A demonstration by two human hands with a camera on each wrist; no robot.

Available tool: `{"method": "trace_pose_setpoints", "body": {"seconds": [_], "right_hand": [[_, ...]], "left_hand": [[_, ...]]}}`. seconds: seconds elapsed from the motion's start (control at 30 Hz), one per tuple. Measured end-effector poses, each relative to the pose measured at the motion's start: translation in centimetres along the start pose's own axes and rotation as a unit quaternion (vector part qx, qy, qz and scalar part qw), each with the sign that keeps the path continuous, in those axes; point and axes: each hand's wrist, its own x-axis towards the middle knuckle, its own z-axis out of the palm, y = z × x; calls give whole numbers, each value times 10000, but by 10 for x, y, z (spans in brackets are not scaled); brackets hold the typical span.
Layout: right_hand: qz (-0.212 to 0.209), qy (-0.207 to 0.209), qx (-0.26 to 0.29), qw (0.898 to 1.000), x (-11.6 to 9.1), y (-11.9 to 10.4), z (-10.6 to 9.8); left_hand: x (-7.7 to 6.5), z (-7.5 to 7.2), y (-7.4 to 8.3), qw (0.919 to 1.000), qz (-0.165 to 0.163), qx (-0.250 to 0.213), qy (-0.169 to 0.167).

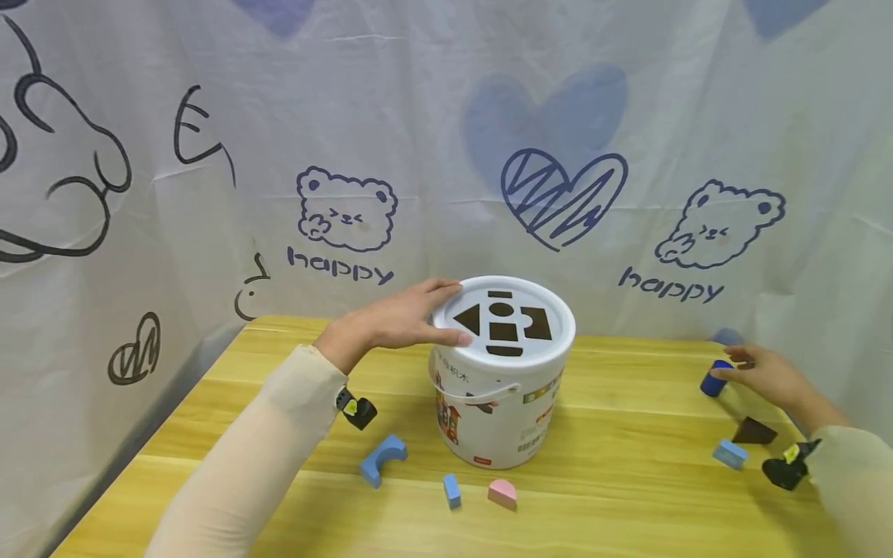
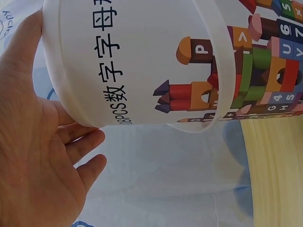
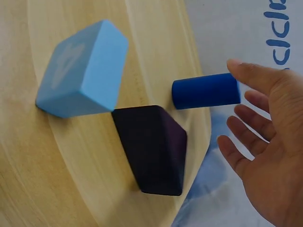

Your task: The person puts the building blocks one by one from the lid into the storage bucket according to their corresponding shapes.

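A white bucket (image 1: 488,411) with a shape-hole lid (image 1: 474,353) stands upright on the wooden table. My left hand (image 1: 401,318) rests at the lid's left edge, thumb on top; in the left wrist view some of its loosely bent fingers (image 2: 92,171) are away from the wall. At the far right a dark blue cylinder block (image 1: 713,381) stands on end. My right hand (image 1: 774,380) is beside its top, thumb at the upper rim, other fingers loosely spread. Whether the thumb touches it I cannot tell. Closer in lie a dark triangular block (image 3: 149,149) and a light blue block (image 3: 80,71).
A blue arch block (image 1: 380,459), a small blue block (image 1: 452,490) and a pink half-round block (image 1: 502,494) lie in front of the bucket. A thin white handle (image 1: 481,398) hangs across its front. Printed cloth (image 1: 432,139) hangs behind the wooden table (image 1: 628,480).
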Motion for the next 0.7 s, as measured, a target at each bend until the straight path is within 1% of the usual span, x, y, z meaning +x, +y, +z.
{"method": "trace_pose_setpoints", "body": {"seconds": [0.2, 0.4, 0.53, 0.7], "right_hand": [[18, -69, -208, 9998, -6, 9, 4], [27, 10, -267, 9996, -4, 11, 6], [-38, 5, -211, 9998, -3, 8, 9], [-297, 75, -306, 9991, -2, -4, 12]], "left_hand": [[3, 2, 2, 10000, 42, 42, -59], [2, 1, 2, 10000, -7, 61, -40], [1, 0, 2, 10000, -20, 85, -26], [0, -1, 1, 10000, -47, 54, -28]]}}
